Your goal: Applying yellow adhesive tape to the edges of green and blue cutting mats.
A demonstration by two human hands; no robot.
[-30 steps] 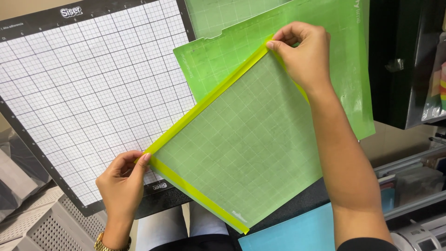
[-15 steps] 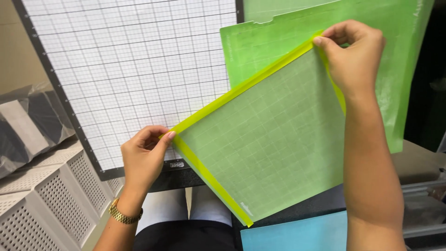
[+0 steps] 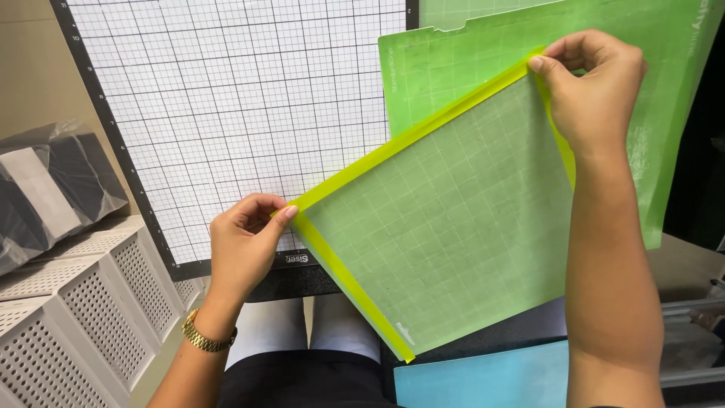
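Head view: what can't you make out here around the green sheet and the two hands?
- Green sheet: its right edge, hidden behind the right hand and forearm.
- Green mat behind it: its lower part is covered by the sheet, its top cut by the frame edge.
- White grid mat: top cut off.
- Left hand: fingers hide the pinched corner.
- Blue sheet: cut by the bottom edge.

Bare forearms, gold wristwatch (image 3: 201, 337) on left wrist

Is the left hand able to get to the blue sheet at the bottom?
Probably yes, but not right away. The left hand is pinching a corner of the green mat and would have to let go first. The blue sheet lies just below, its top edge tucked under the mat, the rest uncovered.
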